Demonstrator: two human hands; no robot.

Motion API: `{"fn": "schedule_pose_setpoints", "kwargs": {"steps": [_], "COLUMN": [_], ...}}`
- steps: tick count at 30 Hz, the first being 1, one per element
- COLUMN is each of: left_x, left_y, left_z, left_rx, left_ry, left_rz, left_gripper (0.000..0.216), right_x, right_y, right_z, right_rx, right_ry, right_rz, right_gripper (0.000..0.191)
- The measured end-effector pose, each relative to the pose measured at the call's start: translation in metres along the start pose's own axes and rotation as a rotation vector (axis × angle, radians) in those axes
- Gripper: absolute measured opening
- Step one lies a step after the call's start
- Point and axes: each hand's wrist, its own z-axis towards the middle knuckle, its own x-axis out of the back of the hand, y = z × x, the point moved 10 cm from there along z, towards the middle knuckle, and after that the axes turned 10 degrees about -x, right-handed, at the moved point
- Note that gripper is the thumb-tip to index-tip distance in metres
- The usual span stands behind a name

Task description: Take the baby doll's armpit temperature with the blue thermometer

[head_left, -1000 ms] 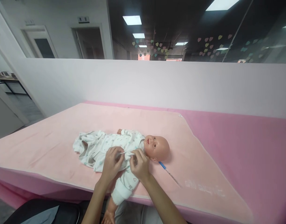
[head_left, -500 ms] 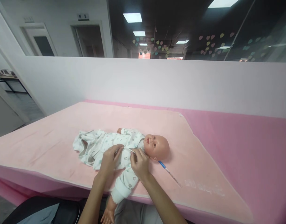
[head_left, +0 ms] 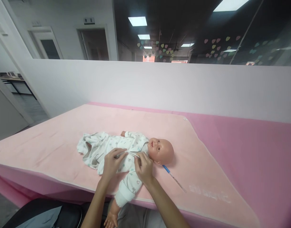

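Note:
A baby doll [head_left: 161,151] lies on its back with its head to the right, dressed in a white printed baby garment [head_left: 113,144]. Over its chest, my left hand [head_left: 113,161] pinches a thin white tie [head_left: 131,153] at the garment's front. Closer to the neck, my right hand [head_left: 144,165] is closed on the tie's other part. A short light stretch shows between my fingertips; the exact grip is partly hidden. The doll's near arm, in its sleeve [head_left: 128,188], hangs over the table edge toward me. The garment's lower end lies loose and crumpled at the left.
A thin thermometer-like stick with a blue end [head_left: 174,178] lies beside the doll's head. Beneath is a peach mat [head_left: 207,177] on a pink cloth [head_left: 259,152]. A white wall [head_left: 159,85] with glass above stands behind the table. A black seat [head_left: 71,215] is at lower left.
The whole view has shifted slightly, so everything sits a little further right and lower. Both hands stay at the doll's chest, with the white tie between them.

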Motion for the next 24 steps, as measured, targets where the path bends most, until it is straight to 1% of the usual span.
{"fn": "schedule_pose_setpoints", "kwargs": {"steps": [3, 5, 8, 9, 11, 13, 15, 17, 19, 21, 24], "left_x": [0.004, 0.004, 0.013, 0.016, 0.022, 0.027, 0.035, 0.041, 0.043, 0.043, 0.038], "left_y": [-0.001, 0.000, 0.001, 0.001, -0.002, -0.011, -0.024, -0.035, -0.040, -0.039, -0.031], "left_z": [-0.001, -0.002, -0.002, -0.002, -0.003, -0.006, -0.011, -0.016, -0.019, -0.019, -0.016], "left_rx": [0.054, 0.069, 0.057, 0.041, 0.004, -0.014, -0.007, 0.010, 0.020, 0.016, -0.006], "left_ry": [0.088, 0.102, 0.122, 0.113, 0.054, -0.020, -0.060, -0.092, -0.120, -0.138, -0.167], "left_rz": [0.022, 0.015, 0.025, 0.052, 0.150, 0.261, 0.331, 0.330, 0.290, 0.260, 0.279], "left_gripper": [0.020, 0.019, 0.022, 0.023, 0.027, 0.030, 0.032, 0.034, 0.035, 0.035, 0.032], "right_x": [0.000, 0.001, 0.003, 0.004, 0.006, 0.006, 0.005, 0.004, 0.003, 0.002, 0.001], "right_y": [-0.001, -0.002, -0.001, 0.000, 0.001, 0.002, 0.003, 0.004, 0.007, 0.009, 0.010], "right_z": [0.000, -0.001, -0.001, -0.001, -0.001, -0.001, -0.001, 0.000, 0.000, 0.000, 0.000], "right_rx": [0.014, 0.021, 0.014, 0.009, -0.002, -0.011, -0.020, -0.033, -0.049, -0.058, -0.058], "right_ry": [-0.010, -0.008, 0.016, 0.024, 0.035, 0.038, 0.039, 0.040, 0.041, 0.040, 0.037], "right_rz": [0.009, 0.019, 0.039, 0.048, 0.063, 0.068, 0.061, 0.050, 0.037, 0.026, 0.017], "right_gripper": [0.020, 0.020, 0.020, 0.020, 0.020, 0.020, 0.020, 0.020, 0.020, 0.021, 0.021]}}
